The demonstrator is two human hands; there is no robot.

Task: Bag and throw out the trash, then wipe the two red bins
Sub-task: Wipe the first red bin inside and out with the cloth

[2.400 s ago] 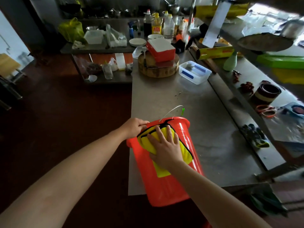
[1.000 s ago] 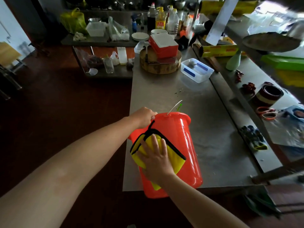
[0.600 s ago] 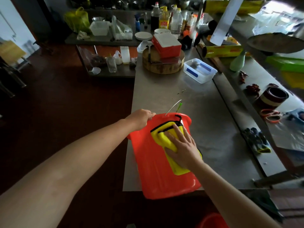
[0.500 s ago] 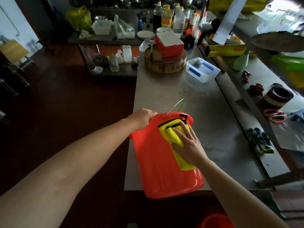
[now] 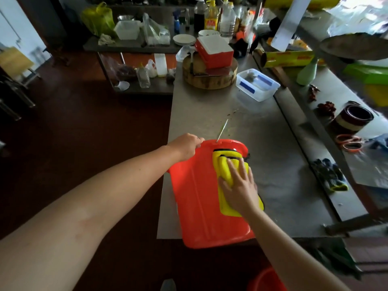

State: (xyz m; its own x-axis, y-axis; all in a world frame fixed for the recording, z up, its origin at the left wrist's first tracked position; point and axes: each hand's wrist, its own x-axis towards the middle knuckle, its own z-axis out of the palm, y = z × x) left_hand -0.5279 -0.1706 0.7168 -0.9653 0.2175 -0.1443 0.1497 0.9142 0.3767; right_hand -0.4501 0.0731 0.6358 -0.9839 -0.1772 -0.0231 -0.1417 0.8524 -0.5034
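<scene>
At the near edge of the table (image 5: 273, 133), the left hand (image 5: 185, 144) grips the far rim of the bin (image 5: 197, 202). Its fingers curl over the rim, so their tips are hidden from me. The bin is tipped over, mouth away from the person, and its bottom hangs past the table edge. Whether it lies fully on its side, I cannot tell.

A second ago the cloth (image 5: 224, 169) was lower, on the left part of the wall. Now it is on the right part, just under the rim. The right hand (image 5: 239, 185) presses it there with flat, spread fingers and does not clutch it. I judge the outside is wiped strip by strip, and this bin is well along.

The inside of the bin is not visible, and the cloth's right edge goes round the wall out of sight. At the bottom edge a red curve (image 5: 266, 280) is cut off. It is probably the second bin, which is not yet touched.
</scene>
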